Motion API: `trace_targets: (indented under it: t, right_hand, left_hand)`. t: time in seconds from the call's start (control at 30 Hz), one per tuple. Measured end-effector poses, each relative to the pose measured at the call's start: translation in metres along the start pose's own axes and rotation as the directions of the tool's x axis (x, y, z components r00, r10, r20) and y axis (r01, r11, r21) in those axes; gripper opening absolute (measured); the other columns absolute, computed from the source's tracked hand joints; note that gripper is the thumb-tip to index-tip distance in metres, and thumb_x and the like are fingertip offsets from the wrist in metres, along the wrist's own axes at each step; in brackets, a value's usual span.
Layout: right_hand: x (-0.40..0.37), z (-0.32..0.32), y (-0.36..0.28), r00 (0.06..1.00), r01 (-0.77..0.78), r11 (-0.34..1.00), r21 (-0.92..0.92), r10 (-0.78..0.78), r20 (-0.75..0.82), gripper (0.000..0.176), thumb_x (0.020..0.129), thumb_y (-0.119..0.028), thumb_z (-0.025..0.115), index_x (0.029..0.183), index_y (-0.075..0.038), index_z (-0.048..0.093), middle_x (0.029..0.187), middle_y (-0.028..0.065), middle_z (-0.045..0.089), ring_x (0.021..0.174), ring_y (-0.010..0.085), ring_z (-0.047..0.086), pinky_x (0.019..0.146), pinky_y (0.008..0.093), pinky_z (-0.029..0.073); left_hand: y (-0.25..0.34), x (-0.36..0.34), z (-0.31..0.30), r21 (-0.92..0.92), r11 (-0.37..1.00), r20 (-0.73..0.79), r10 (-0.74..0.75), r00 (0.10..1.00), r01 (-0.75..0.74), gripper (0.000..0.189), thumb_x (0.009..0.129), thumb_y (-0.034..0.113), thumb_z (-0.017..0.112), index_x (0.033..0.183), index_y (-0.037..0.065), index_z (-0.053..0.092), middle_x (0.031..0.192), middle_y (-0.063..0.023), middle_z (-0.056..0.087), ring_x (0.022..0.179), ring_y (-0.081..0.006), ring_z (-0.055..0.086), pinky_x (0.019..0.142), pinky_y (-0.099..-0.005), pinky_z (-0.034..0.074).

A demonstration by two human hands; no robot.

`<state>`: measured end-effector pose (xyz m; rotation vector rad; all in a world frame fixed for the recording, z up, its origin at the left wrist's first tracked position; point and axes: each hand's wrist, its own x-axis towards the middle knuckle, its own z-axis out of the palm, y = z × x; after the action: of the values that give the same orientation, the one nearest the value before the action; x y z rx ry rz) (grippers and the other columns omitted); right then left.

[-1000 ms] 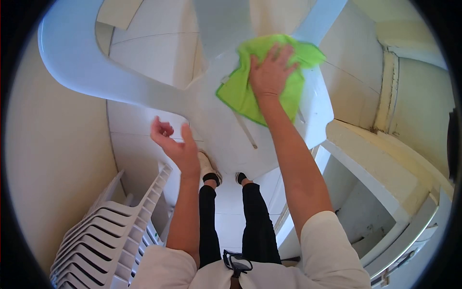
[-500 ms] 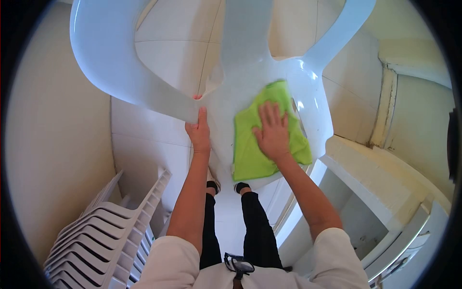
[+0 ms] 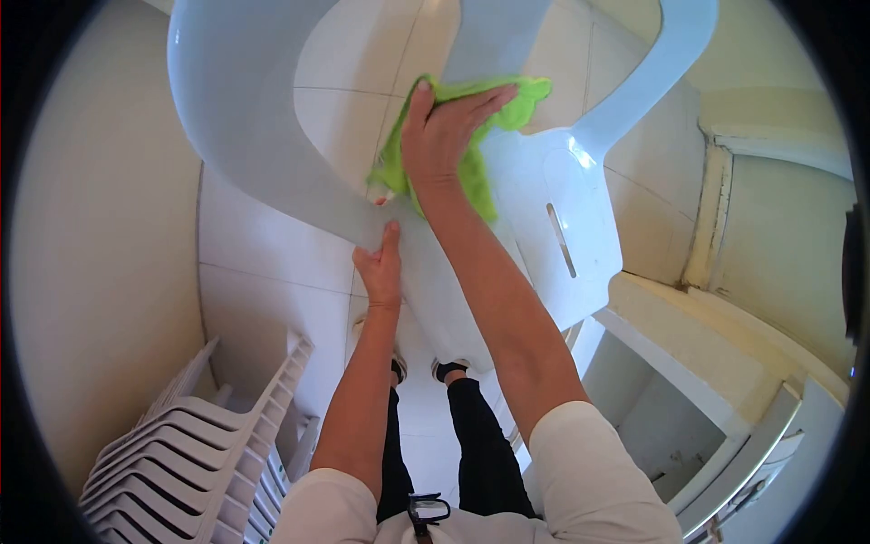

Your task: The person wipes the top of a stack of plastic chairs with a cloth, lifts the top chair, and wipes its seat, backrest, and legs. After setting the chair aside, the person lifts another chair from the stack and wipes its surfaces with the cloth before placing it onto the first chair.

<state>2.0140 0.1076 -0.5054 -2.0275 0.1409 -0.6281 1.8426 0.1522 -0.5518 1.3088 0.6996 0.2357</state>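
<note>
A pale plastic chair (image 3: 553, 195) with curved arms and a slot in its surface fills the upper middle. My left hand (image 3: 381, 267) grips the chair's edge near the base of its left curved arm, thumb on top and the other fingers partly hidden beneath. Higher up, my right hand (image 3: 449, 131) presses a bright green cloth (image 3: 476, 181) against the chair where the central strip meets the broad surface. Part of the cloth hangs over the edge of the left opening, and some fingers of my right hand are stretched along it.
Several stacked light plastic chairs (image 3: 163, 462) stand at the lower left by the wall (image 3: 100, 227). At the right are a pale ledge (image 3: 689, 340) with an open compartment below and a door frame (image 3: 711, 213). Tiled floor (image 3: 263, 231) shows beneath the chair.
My right hand and the cloth have moved up and left from the slotted part to the central strip's base. The cloth is now bunched. The chair has shifted slightly in view.
</note>
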Motion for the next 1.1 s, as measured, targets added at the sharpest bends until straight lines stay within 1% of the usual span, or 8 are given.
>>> trace_targets:
  t: [0.2,0.33,0.53,0.73,0.77,0.8,0.97,1.1]
  right_hand:
    - [0.095,-0.030,-0.095,0.735,0.555,0.829,-0.064,-0.525,-0.428,0.062,0.091,-0.027,0.050,0.143,0.000,0.030,0.139,0.0375,0.026,0.129,0.0523,0.028,0.104,0.0602,0.022]
    - [0.100,-0.040,-0.073,0.747,0.637,0.753,-0.165,-0.656,-0.107,0.062,0.095,-0.031,0.042,0.144,0.002,0.026,0.145,0.0375,0.010,0.134,0.0526,0.016,0.108,0.0591,0.014]
    - [0.085,-0.108,-0.036,0.973,0.223,0.967,0.122,-0.214,-0.083,0.050,0.084,0.006,0.046,0.133,-0.004,0.049,0.128,0.0201,0.048,0.118,0.0337,0.049,0.098,0.0381,0.040]
    - [0.171,-0.207,-0.144,0.947,0.256,0.908,0.331,-0.166,-0.275,0.030,0.093,-0.020,0.054,0.114,0.002,0.057,0.104,0.0082,0.064,0.097,0.0166,0.059,0.084,0.0294,0.047]
    - [0.212,-0.235,-0.131,0.779,0.335,0.678,0.654,-0.590,0.212,0.044,0.094,-0.027,0.052,0.127,0.001,0.047,0.123,0.0175,0.049,0.115,0.0272,0.046,0.096,0.0398,0.036]
    - [0.254,-0.254,-0.111,0.217,0.113,0.435,0.893,-0.888,0.406,0.059,0.094,-0.035,0.049,0.139,0.001,0.037,0.141,0.0269,0.034,0.133,0.0377,0.032,0.108,0.0503,0.025]
    - [0.265,-0.196,-0.054,0.889,0.019,0.941,0.337,-0.171,0.426,0.048,0.092,-0.042,0.054,0.112,0.002,0.059,0.114,0.0127,0.063,0.106,0.0187,0.058,0.091,0.0392,0.045]
    - [0.244,-0.206,0.024,0.902,-0.105,0.970,0.218,0.001,0.431,0.030,0.092,-0.021,0.060,0.113,0.000,0.058,0.101,0.0065,0.064,0.093,0.0142,0.058,0.082,0.0287,0.048]
  left_hand:
    - [0.016,-0.002,0.006,-0.033,0.999,0.060,0.006,0.998,-0.004,0.035,0.089,0.007,0.060,0.123,-0.002,0.057,0.114,-0.0068,0.061,0.101,-0.0122,0.054,0.092,-0.0251,0.041]
    - [0.005,0.001,0.007,-0.021,1.000,0.032,0.005,0.999,-0.004,0.035,0.089,0.007,0.060,0.123,0.001,0.058,0.113,-0.0060,0.061,0.100,-0.0121,0.053,0.091,-0.0253,0.042]
    - [0.006,-0.003,0.009,-0.038,0.999,0.025,-0.038,0.999,0.039,0.035,0.089,0.008,0.061,0.124,0.002,0.057,0.113,-0.0055,0.060,0.100,-0.0125,0.053,0.092,-0.0257,0.041]
    - [0.007,-0.003,0.007,0.030,1.000,0.039,0.002,0.999,-0.004,0.036,0.089,0.008,0.062,0.124,0.002,0.057,0.116,-0.0056,0.060,0.104,-0.0139,0.054,0.094,-0.0265,0.040]
    - [0.006,-0.002,0.007,0.079,0.997,0.034,0.011,0.999,-0.013,0.036,0.089,0.008,0.062,0.124,0.001,0.056,0.117,-0.0054,0.060,0.104,-0.0138,0.054,0.094,-0.0265,0.040]
    - [0.005,-0.002,0.009,0.076,0.997,0.032,0.003,0.999,-0.006,0.036,0.089,0.008,0.062,0.124,0.001,0.056,0.117,-0.0054,0.060,0.104,-0.0138,0.054,0.094,-0.0265,0.040]
    - [0.002,-0.002,0.011,-0.045,0.999,0.009,-0.005,1.000,0.005,0.036,0.090,0.008,0.061,0.125,0.002,0.056,0.116,-0.0054,0.060,0.103,-0.0135,0.054,0.094,-0.0263,0.041]
    - [-0.005,-0.001,0.012,0.010,1.000,-0.009,0.018,1.000,-0.018,0.035,0.090,0.008,0.060,0.124,0.002,0.056,0.116,-0.0051,0.060,0.103,-0.0132,0.054,0.093,-0.0260,0.041]
